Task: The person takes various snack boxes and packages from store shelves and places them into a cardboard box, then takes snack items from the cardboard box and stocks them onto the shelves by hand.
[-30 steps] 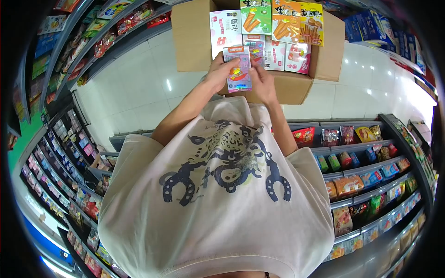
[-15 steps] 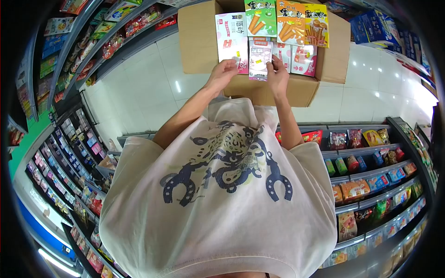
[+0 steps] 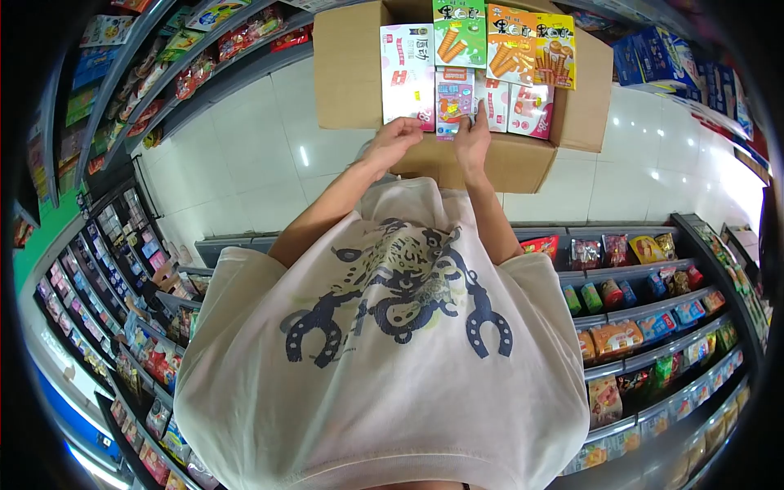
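A small pink and purple packet (image 3: 454,100) with coloured pictures lies face up among the boxes inside an open cardboard carton (image 3: 457,166). My right hand (image 3: 471,145) pinches the packet's lower right side between thumb and fingers. To its left, my left hand (image 3: 394,143) has its fingers curled together by the lower edge of a white and pink box (image 3: 408,73); whether they hold anything is hidden. Above the packet are a green snack box (image 3: 459,34), an orange one (image 3: 511,45) and a yellow one (image 3: 554,51). Another white and pink box (image 3: 530,110) sits at the right.
Snack shelves (image 3: 653,335) stand behind me on the right, and more shelves (image 3: 204,57) curve past on the upper left. Blue boxes (image 3: 657,55) are stacked right of the carton. Pale floor tiles (image 3: 253,147) surround it.
The packet showed a whitish side before and now shows a colourful one. My right hand has moved slightly left and down; my left hand has come slightly closer to the packet.
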`<state>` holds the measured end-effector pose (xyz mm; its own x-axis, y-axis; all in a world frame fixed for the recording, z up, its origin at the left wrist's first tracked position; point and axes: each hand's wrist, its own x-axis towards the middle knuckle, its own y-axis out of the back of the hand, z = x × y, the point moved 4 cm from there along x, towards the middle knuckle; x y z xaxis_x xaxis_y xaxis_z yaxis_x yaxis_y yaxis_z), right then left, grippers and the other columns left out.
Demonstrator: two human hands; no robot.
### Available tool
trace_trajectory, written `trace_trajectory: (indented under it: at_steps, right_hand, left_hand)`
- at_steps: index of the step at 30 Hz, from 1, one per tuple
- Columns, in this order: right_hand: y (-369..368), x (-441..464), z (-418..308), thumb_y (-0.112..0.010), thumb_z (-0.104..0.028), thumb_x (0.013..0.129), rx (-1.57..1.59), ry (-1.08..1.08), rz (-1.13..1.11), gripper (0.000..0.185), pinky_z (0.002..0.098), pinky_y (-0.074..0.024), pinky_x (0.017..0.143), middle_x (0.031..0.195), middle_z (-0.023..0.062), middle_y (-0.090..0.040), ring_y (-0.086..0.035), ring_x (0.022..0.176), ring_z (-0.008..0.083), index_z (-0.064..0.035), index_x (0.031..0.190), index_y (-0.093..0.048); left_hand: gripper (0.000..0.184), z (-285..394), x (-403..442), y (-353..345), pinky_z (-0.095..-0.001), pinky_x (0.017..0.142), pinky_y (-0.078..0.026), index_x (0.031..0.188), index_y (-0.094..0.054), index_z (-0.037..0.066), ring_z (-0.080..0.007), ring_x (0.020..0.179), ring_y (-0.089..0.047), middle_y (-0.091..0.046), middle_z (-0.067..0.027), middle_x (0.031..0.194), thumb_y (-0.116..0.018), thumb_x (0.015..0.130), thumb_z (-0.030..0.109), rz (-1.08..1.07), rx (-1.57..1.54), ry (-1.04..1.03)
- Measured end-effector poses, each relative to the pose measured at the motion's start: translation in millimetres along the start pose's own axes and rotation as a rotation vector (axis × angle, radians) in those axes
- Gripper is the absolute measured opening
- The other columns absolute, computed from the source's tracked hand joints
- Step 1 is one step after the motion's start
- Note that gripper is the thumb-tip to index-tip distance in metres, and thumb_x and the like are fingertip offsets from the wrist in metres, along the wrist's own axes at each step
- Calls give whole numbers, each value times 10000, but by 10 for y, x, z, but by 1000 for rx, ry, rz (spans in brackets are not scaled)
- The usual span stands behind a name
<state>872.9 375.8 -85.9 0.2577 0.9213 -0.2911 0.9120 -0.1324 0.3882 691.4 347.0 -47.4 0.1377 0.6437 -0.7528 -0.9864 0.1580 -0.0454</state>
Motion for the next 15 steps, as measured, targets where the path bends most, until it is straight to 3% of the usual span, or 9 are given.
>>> trace_trajectory:
  at_steps: [7,13,15]
  right_hand:
    - [-1,-2,-25,-492,-58,900,-48,50,68,429,395,-451,924,1233,280,-554,-570,1105,380,70,1309,-472]
    - [59,-43,-25,-510,-89,892,142,-234,13,392,377,-463,902,1215,271,-565,-583,1078,362,61,1253,-528]
    - [132,-80,149,-518,-100,890,28,-119,-3,394,377,-468,886,1189,268,-577,-593,1042,354,59,1250,-530]
  left_hand:
    - [343,-65,-106,10,-276,929,-417,1230,-525,9,-147,1063,-535,-584,-66,1138,-566,912,131,-8,37,29]
    - [374,-62,-287,140,-291,939,-414,1252,-512,4,-160,1082,-534,-583,-75,1163,-566,907,137,47,101,-11]
    - [389,-95,-389,207,-292,938,-414,1264,-506,5,-163,1085,-534,-582,-79,1170,-569,907,144,107,93,-7]
